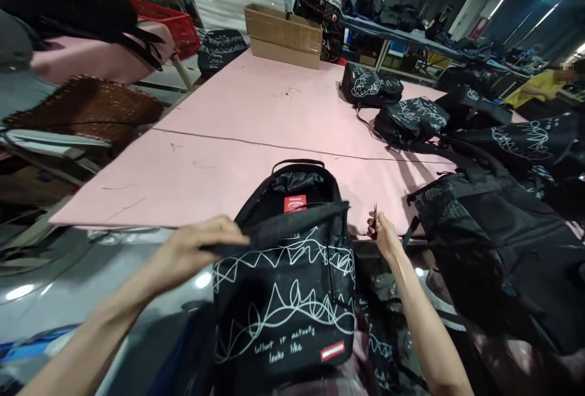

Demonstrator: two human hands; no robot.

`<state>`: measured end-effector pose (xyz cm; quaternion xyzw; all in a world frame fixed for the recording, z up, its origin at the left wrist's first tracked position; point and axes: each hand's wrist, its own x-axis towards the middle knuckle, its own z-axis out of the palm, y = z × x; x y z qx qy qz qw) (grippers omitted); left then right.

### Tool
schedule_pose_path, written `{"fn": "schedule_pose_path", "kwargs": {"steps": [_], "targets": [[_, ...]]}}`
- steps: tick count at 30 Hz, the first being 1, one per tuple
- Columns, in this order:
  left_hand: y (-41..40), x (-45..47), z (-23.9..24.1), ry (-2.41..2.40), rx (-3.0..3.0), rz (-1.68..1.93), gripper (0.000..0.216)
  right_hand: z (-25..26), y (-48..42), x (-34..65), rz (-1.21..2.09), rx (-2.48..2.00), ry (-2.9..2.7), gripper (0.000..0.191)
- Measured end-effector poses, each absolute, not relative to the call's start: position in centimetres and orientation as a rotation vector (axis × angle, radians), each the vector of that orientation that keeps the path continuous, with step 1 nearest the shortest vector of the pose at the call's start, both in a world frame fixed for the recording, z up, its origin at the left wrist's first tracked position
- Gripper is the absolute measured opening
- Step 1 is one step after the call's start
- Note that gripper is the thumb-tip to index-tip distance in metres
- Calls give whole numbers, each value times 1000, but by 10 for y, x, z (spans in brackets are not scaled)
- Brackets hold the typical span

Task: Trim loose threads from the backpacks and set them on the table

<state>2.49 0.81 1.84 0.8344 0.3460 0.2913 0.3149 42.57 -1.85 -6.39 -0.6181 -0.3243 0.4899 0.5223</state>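
Observation:
A black backpack (283, 298) with white scribbled lines and lettering stands at the table's near edge. Its top compartment gapes, showing a dark lining and a red label (295, 203). My left hand (214, 239) is closed on the backpack's folded-down front panel, at its left end. To the right of the backpack, my right hand (382, 231) is closed around small pointed scissors (375, 214), tips up and apart from the fabric. The scissors' handles are mostly hidden by the fingers.
Several black backpacks (414, 119) lie on the right of the pink table (256, 109), and a large one (503, 243) hangs over its near edge. A cardboard box (283, 36) stands at the far end. On the left are a red crate (178, 30) and a chair. A person in yellow (539, 88) is at far right.

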Motion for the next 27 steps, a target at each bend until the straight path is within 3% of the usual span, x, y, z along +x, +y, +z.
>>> {"fn": "schedule_pose_path", "kwargs": {"steps": [4,9,16,23,27], "targets": [[-87,16,-16,823,2498,719,42,-46,-68,385,1408,-1489,-721,44],[-161,14,-54,1089,2736,554,35,-44,-118,369,1539,-1524,-825,36],[-189,-1,-62,1231,2768,739,34,-58,-139,376,1514,-1604,-1002,38],[-200,-14,-66,1263,2803,606,34,-80,-151,374,1521,-1628,-1016,40],[-186,-9,-59,1220,2718,835,32,-83,-153,372,1517,-1654,-1043,39]]}}
